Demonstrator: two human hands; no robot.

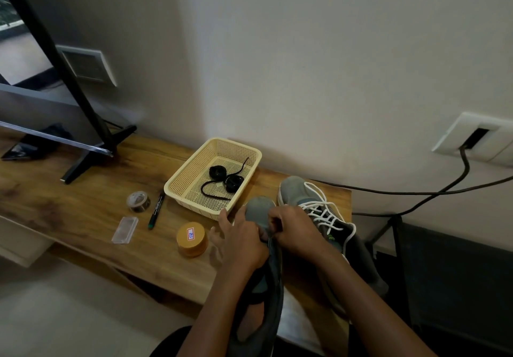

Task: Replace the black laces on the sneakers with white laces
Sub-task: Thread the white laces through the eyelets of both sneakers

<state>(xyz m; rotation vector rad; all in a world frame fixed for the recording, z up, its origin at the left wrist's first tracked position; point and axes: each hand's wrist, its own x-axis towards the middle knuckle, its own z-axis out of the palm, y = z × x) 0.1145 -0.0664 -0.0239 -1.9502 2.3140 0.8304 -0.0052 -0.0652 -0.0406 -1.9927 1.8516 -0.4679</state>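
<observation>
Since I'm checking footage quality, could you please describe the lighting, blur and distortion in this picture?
Head view: dim, flat indoor light; a bright glare streak along the lower edge of the television; the left hand and right hand look motion-blurred over the near sneaker; the basket looks sharper; wide-angle distortion leans the television steeply.

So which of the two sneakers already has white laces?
The right-hand sneaker on the table: white laces criss-cross its top. The other sneaker, held by the left hand and right hand, shows none.
</observation>
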